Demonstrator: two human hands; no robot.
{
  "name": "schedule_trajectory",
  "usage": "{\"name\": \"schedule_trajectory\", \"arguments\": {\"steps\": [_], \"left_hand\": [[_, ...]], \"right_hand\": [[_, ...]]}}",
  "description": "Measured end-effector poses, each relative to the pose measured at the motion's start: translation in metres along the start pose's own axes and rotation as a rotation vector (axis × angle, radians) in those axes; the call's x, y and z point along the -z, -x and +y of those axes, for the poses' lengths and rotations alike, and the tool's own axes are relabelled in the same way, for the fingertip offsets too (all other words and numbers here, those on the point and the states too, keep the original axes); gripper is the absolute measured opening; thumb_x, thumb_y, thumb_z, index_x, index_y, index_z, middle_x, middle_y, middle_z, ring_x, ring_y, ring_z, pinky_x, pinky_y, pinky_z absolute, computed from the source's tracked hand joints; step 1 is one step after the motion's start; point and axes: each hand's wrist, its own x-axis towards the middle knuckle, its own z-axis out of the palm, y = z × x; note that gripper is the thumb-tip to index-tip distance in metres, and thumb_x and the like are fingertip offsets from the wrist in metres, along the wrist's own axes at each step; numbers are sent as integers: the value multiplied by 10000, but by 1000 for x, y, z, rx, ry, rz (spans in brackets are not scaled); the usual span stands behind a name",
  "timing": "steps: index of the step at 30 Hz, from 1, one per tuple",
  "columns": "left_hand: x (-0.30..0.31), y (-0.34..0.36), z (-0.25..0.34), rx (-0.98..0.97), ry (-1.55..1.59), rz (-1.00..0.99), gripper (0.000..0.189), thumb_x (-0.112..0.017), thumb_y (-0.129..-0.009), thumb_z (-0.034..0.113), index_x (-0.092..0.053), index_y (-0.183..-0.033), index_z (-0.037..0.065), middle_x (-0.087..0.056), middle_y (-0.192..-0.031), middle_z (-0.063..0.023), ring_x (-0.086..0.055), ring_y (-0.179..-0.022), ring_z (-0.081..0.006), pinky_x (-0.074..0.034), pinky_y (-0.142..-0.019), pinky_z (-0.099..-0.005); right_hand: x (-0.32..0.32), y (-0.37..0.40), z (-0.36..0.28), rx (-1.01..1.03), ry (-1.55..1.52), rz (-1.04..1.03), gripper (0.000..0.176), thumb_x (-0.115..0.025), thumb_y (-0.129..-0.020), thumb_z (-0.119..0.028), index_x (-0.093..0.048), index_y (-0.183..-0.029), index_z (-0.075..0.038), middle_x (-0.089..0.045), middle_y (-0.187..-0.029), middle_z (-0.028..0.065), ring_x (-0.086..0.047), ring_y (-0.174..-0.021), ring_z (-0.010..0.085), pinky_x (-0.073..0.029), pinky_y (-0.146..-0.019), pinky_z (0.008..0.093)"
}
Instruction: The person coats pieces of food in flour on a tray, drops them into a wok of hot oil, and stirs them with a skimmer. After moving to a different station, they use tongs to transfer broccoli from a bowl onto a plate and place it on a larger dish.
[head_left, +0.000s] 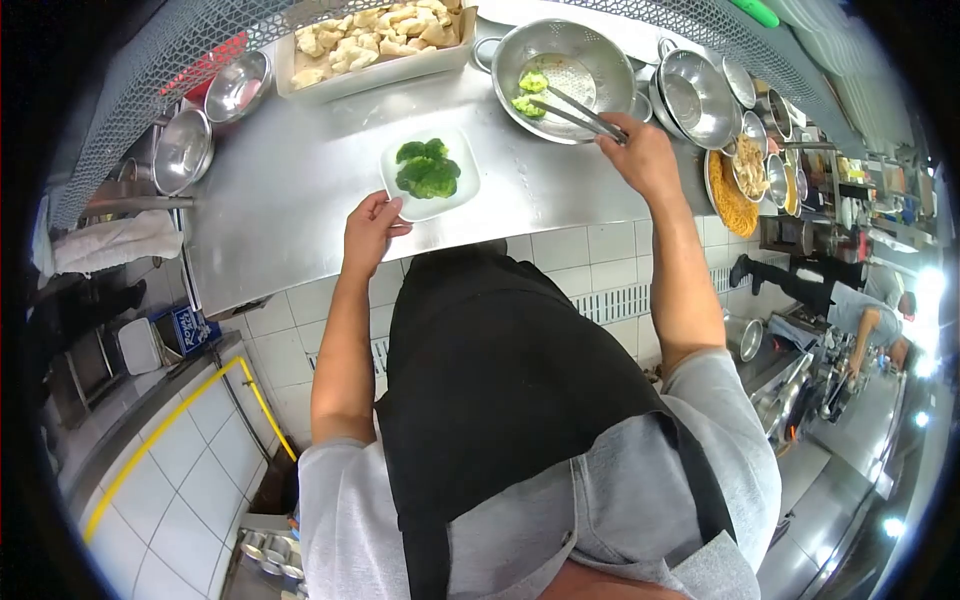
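My left hand (374,232) is closed on the near-left corner of a square white dish (468,172), fingers at its rim. Dark green broccoli florets (428,170) are heaped in the middle of that dish. In my right hand (642,155) is a pair of metal tongs (580,112), reaching down into a steel colander (608,75). The tongs' two arms are spread apart. Pieces of lighter green broccoli (531,93) lie in the colander right at the tongs' tips.
A box of pale, chunky food pieces (375,38) stands at the back of the steel counter (290,200). Steel bowls (183,152) sit on the left, and more bowls (697,95) crowd the right. Another person (865,310) works far right.
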Motion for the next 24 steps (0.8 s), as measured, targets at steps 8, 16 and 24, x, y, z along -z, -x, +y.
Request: {"name": "schedule_trajectory", "arguments": {"steps": [8,16,24], "left_hand": [[-5,5,8,20,18,33,304,-647,-986,161,-609,-1188,-63,-698,-938,-99,-686,-784,-144,-617,-713,-286],[-1,3,6,11,-26,-7,391,-648,-983,241,-606,-1217,-70,-692,-1027,-140,-696,-847,-192,-613,-772,-306],[2,1,3,8,-15,-32,403,-638,-990,236,-588,-1243,-73,-689,-1034,-140,-692,-859,-190,-611,-777,-314]], "right_hand": [[-44,-20,44,93,-77,25,368,-721,-884,-264,-712,-1223,-120,-736,-836,121,-700,-757,261,-540,-709,387],[-65,32,-7,-182,-942,-398,346,-737,-917,-201,-691,-1226,-51,-605,-718,-36,-478,-572,36,-347,-512,200],[-118,54,-36,-536,-1372,-840,247,-620,-1002,-221,-666,-1144,-24,-529,-674,-12,-397,-511,64,-286,-433,214]]}}
